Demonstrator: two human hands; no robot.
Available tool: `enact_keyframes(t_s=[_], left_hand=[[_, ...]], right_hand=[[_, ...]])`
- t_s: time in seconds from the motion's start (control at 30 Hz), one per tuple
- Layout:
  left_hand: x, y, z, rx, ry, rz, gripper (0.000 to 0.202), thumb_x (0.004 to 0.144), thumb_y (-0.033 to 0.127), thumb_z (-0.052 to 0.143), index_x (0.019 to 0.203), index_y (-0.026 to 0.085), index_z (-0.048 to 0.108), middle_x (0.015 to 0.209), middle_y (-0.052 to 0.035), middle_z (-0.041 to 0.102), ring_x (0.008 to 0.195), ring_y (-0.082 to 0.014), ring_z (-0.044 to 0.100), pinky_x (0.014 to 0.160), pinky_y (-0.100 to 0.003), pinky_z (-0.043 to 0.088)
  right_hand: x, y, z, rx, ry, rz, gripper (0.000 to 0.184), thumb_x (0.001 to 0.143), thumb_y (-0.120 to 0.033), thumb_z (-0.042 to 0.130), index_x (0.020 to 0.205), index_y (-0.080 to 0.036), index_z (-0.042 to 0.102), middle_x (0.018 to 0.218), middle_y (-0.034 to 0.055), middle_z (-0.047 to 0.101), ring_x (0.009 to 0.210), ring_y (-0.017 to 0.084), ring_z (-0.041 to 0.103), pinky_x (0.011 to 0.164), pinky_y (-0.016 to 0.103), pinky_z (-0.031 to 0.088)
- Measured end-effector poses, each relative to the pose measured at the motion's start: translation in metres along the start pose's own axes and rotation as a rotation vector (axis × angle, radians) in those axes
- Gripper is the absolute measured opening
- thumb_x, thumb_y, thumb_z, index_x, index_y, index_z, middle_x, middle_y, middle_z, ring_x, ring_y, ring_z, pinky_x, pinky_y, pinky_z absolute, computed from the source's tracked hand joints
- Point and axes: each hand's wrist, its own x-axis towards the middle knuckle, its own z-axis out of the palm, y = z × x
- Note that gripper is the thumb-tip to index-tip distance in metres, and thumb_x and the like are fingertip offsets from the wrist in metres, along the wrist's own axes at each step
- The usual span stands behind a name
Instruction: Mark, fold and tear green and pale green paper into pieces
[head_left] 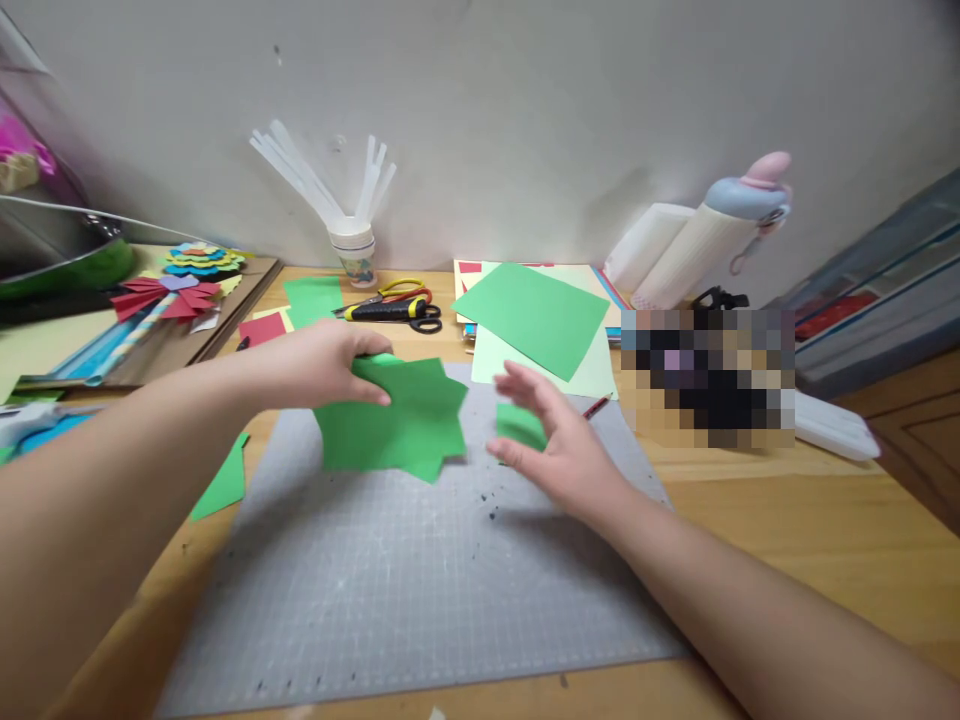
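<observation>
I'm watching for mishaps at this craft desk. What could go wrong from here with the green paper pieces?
The left hand pinches the green star-shaped paper at its top edge only, so it may crease there. The small green scrap by the open right hand lies loose on the cutting mat and could be brushed away.
</observation>
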Motion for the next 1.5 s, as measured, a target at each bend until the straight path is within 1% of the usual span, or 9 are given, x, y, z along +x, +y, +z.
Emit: enact_keyframes(t_s=[0.13,0.3,0.4,0.6,0.93,1.07,1.2,1.3,1.5], left_hand=[[-0.030,0.046,0.007,-0.125,0.180,0.129,0.026,0.063,0.045,0.073,0.080,0.027,0.067,0.077,0.0006,0.063,0.097,-0.0294,0.057,0.076,-0.034,0.044],[-0.045,0.051,0.037,-0.675,0.723,0.145,0.077,0.065,0.045,0.080,0.133,0.030,0.046,0.130,-0.0039,0.055,0.122,-0.0269,0.050,0.106,-0.042,0.035],[-0.046,0.041,0.071,-1.019,0.578,0.122,0.080,0.069,0.046,0.077,0.138,0.026,0.041,0.137,-0.0102,0.051,0.127,-0.0293,0.048,0.106,-0.045,0.038],[-0.038,0.046,0.114,-1.150,0.380,0.034,0.082,0.070,0.040,0.077,0.139,0.025,0.036,0.136,-0.0122,0.050,0.127,-0.0308,0.048,0.105,-0.048,0.040],[-0.036,0.058,0.108,-1.277,0.456,0.134,0.069,0.073,0.037,0.076,0.131,0.022,0.042,0.136,-0.0110,0.053,0.131,-0.0288,0.047,0.106,-0.043,0.042],[-0.037,0.056,0.114,-1.321,0.388,0.185,0.050,0.080,0.034,0.069,0.125,0.023,0.050,0.128,-0.0083,0.059,0.124,-0.0259,0.052,0.103,-0.042,0.044],[-0.044,0.065,0.115,-1.220,0.533,0.148,0.025,0.087,0.032,0.061,0.111,0.024,0.060,0.110,-0.0041,0.065,0.106,-0.0211,0.061,0.095,-0.037,0.047],[-0.046,0.065,0.115,-1.233,0.553,0.155,0.035,0.084,0.030,0.065,0.117,0.026,0.056,0.114,-0.0035,0.063,0.107,-0.0201,0.060,0.095,-0.034,0.047],[-0.043,0.063,0.116,-1.413,0.320,0.131,0.060,0.077,0.032,0.072,0.130,0.022,0.044,0.124,-0.0090,0.061,0.113,-0.0229,0.059,0.095,-0.035,0.049]], right_hand=[[-0.014,-0.015,0.022,0.444,-0.136,0.261,0.058,0.075,-0.043,0.073,0.128,-0.024,0.056,0.121,0.0088,0.067,0.110,0.026,0.063,0.098,0.046,0.048],[-0.010,-0.018,0.012,0.457,0.128,0.244,0.032,0.077,-0.044,0.072,0.101,-0.023,0.071,0.108,0.0059,0.073,0.104,0.025,0.066,0.096,0.043,0.049],[-0.005,-0.017,0.003,0.356,0.162,0.141,0.025,0.079,-0.041,0.070,0.097,-0.024,0.071,0.105,0.0046,0.073,0.103,0.024,0.065,0.093,0.040,0.049],[-0.002,-0.004,0.007,0.242,0.014,0.110,0.026,0.079,-0.041,0.070,0.098,-0.022,0.068,0.096,0.0032,0.072,0.088,0.022,0.065,0.078,0.036,0.051],[-0.009,-0.006,0.018,0.364,-0.019,0.143,0.045,0.073,-0.041,0.076,0.112,-0.024,0.061,0.113,0.0064,0.071,0.102,0.024,0.066,0.089,0.041,0.052],[-0.011,-0.003,0.018,0.443,-0.015,0.205,0.033,0.078,-0.039,0.073,0.106,-0.025,0.064,0.107,0.0044,0.072,0.099,0.023,0.067,0.088,0.041,0.052],[-0.010,-0.012,0.021,0.291,0.041,0.046,0.014,0.084,-0.034,0.065,0.095,-0.025,0.070,0.096,0.0022,0.072,0.092,0.021,0.066,0.084,0.037,0.052],[-0.010,-0.015,0.022,0.286,0.037,0.048,0.022,0.080,-0.033,0.070,0.101,-0.027,0.069,0.101,0.0018,0.071,0.093,0.021,0.065,0.082,0.036,0.052],[-0.012,-0.001,0.030,0.391,-0.037,0.092,0.024,0.077,-0.036,0.073,0.098,-0.024,0.071,0.101,0.0034,0.073,0.095,0.022,0.066,0.087,0.039,0.052]])
